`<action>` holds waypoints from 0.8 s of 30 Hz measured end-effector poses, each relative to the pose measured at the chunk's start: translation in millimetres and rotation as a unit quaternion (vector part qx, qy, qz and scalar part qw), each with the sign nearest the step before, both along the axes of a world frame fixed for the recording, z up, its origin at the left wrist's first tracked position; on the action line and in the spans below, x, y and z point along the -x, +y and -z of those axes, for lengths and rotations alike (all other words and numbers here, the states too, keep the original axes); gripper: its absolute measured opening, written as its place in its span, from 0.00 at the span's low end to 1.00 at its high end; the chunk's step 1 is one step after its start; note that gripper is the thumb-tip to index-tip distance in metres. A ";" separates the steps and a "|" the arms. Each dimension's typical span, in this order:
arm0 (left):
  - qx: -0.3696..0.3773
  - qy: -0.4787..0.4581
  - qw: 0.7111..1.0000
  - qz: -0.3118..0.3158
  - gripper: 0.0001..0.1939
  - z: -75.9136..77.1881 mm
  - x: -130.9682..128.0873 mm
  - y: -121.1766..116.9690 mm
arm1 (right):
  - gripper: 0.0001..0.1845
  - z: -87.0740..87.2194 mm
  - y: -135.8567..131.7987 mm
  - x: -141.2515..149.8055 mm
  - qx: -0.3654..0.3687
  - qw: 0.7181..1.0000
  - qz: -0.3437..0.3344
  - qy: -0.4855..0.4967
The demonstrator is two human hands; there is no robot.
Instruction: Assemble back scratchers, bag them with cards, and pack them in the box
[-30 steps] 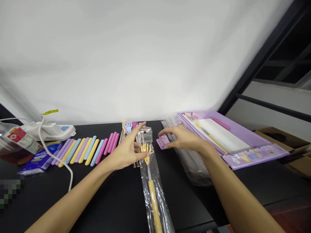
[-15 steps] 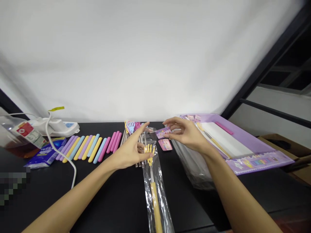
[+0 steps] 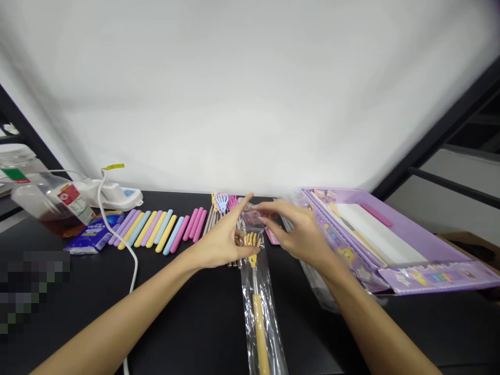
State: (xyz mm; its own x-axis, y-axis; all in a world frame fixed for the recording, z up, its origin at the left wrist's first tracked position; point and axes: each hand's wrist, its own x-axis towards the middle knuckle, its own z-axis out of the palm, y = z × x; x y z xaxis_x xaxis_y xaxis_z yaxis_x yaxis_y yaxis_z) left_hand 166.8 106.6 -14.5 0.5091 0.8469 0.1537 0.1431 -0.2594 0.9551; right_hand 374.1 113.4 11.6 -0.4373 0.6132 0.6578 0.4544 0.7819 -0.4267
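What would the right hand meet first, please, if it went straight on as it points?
The right hand would probably meet the clear bag at its upper end, before the left hand; depth is unclear.

Possibly "Vinda" on blue packet [image 3: 94,234]

Bright, even light washes the white wall [image 3: 250,104], strongest low in the middle and greyer toward the corners; its source is out of frame. Small glints streak the plastic bag [image 3: 271,317]. The right hand [image 3: 300,234] is slightly blurred. The far right is dim, and coarse pixel blocks cover the lower left.
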 end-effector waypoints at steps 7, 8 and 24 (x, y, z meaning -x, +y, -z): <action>-0.013 -0.013 0.999 0.044 0.60 -4.4 -2.6 -4.9 | 0.11 -0.5 0.0 -0.1 -0.090 0.991 0.090 0.046; -0.019 -0.012 0.999 0.045 0.60 -4.1 -2.7 -5.1 | 0.11 -1.6 -0.2 -1.9 -0.079 0.992 0.086 0.044; 0.030 -0.005 0.998 0.047 0.62 -4.7 -2.7 -4.9 | 0.09 0.0 3.6 -4.3 0.022 0.997 0.066 0.042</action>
State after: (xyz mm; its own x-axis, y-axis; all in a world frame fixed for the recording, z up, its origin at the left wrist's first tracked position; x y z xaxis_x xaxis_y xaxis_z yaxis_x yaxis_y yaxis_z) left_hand 169.5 101.7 -9.8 0.5857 0.8031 0.1096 0.1109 -0.2133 0.9707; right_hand 378.5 117.0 11.6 -0.2953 0.6911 0.6597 0.5126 0.6973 -0.5010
